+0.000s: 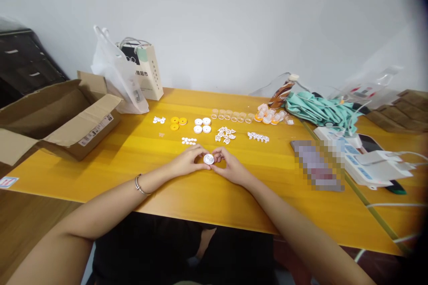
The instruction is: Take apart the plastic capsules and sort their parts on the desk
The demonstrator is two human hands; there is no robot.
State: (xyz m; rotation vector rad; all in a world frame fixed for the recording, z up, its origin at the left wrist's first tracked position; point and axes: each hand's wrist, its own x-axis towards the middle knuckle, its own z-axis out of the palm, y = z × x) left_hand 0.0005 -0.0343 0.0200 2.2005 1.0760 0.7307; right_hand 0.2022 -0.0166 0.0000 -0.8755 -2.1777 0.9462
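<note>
Between my two hands is a small round white plastic part (209, 159), with some smaller detail showing on its top face. My left hand (189, 160) pinches it from the left side, and my right hand (230, 167) grips it from the right with curled fingers. Just beyond my hands lie small white discs (189, 141). Farther back are white round caps (202, 125), yellow round caps (178, 123) and white wheel-like pieces (225, 135). A row of white openwork pieces (258, 136) lies to the right, below a line of clear cups (232, 116).
An open cardboard box (67, 120) stands at the left, beside a white plastic bag (117, 75) and a paper bag (149, 73). At the right are a bottle (282, 92), green cloth (321, 109), a power strip (354, 160) with cables, and a blurred-out phone-like object (316, 164).
</note>
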